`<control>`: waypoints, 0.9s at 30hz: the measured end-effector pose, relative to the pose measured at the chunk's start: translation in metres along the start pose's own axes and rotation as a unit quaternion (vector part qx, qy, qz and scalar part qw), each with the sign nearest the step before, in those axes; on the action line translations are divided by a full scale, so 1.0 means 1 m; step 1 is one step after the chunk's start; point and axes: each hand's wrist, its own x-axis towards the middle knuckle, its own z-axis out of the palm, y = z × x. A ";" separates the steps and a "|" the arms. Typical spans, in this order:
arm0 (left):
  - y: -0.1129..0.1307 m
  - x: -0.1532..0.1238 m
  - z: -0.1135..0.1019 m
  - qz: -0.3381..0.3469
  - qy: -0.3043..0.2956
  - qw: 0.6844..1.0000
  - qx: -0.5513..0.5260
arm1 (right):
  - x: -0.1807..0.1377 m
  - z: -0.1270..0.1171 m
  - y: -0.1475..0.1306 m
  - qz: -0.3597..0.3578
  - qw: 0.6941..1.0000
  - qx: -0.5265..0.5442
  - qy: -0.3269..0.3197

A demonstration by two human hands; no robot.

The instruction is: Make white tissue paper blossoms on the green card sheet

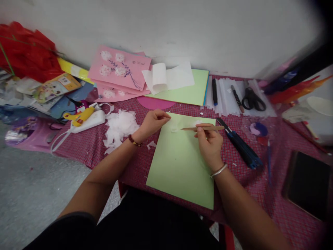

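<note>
A light green sheet of paper (pixel 179 166) lies on the checked cloth in front of me. My left hand (pixel 156 121) is over its upper left edge, thumb and fingers pinched together; whatever they hold is too small to make out. My right hand (pixel 210 146) grips a slim brown pointed tool (pixel 210 128), wood-like in colour, its tip directed left. Near that tip, a small whitish patch (pixel 174 128) shows on the sheet. Beside my left forearm sits a heap of torn white paper pieces (pixel 121 128), with a loose scrap (pixel 151 144) closer to the sheet.
A utility knife (pixel 240 146) lies right of the sheet. Behind are pink cards with white flowers (pixel 122 67), a white paper strip (pixel 179 77), a marker (pixel 214 92) and scissors (pixel 252 99). A yellow glue gun (pixel 83 116) rests left; a dark tablet-like device (pixel 309 184) lies right.
</note>
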 end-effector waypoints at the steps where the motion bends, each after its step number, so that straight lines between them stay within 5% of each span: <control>1: 0.003 0.004 0.002 0.024 0.002 1.000 0.017 | 0.000 -0.001 0.001 0.005 1.000 0.004 0.004; 5: 0.011 0.016 0.013 0.084 -0.003 0.996 0.032 | -0.001 -0.003 0.003 0.025 0.999 0.024 0.004; 18: -0.007 0.019 0.008 -0.111 -0.006 0.973 -0.200 | 0.000 0.011 0.000 -0.010 0.996 0.009 -0.090; 27: -0.012 0.021 0.007 -0.124 -0.022 0.969 -0.215 | 0.004 0.012 -0.002 -0.053 0.993 -0.026 -0.100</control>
